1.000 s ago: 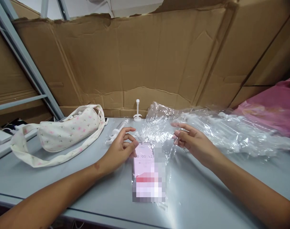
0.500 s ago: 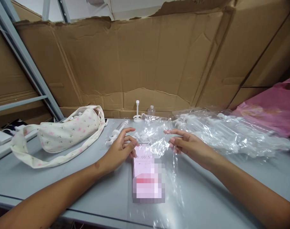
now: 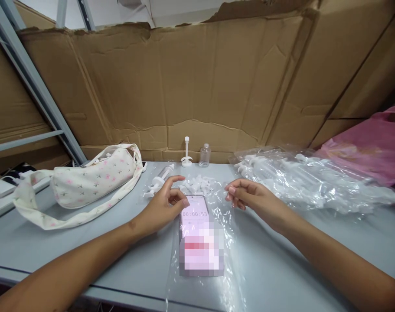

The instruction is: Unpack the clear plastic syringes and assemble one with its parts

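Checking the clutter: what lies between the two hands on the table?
Head view: the phone's top edge and clear plastic film, between left hand and right hand.
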Demonstrator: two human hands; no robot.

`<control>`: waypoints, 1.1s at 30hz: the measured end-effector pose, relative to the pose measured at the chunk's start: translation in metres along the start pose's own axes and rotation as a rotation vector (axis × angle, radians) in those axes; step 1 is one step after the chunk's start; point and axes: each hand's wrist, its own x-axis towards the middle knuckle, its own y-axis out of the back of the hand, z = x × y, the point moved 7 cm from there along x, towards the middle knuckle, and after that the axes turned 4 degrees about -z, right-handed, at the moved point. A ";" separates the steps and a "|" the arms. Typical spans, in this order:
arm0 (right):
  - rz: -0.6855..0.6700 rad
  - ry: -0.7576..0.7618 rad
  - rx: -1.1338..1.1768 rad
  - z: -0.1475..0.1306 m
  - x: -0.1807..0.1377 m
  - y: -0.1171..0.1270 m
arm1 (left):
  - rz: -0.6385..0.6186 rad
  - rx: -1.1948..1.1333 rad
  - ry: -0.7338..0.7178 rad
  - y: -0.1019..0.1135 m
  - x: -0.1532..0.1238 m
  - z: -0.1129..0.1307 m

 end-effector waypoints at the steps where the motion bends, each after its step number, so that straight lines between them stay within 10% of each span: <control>1: -0.025 -0.003 -0.012 0.000 -0.001 -0.003 | 0.006 -0.004 -0.004 0.001 0.001 0.000; 21: -0.240 -0.071 -0.134 0.005 -0.006 -0.025 | 0.035 -0.106 -0.037 0.003 0.001 0.005; 33: -0.128 -0.028 -0.158 0.005 -0.001 -0.014 | 0.055 -0.099 -0.024 0.004 0.001 0.007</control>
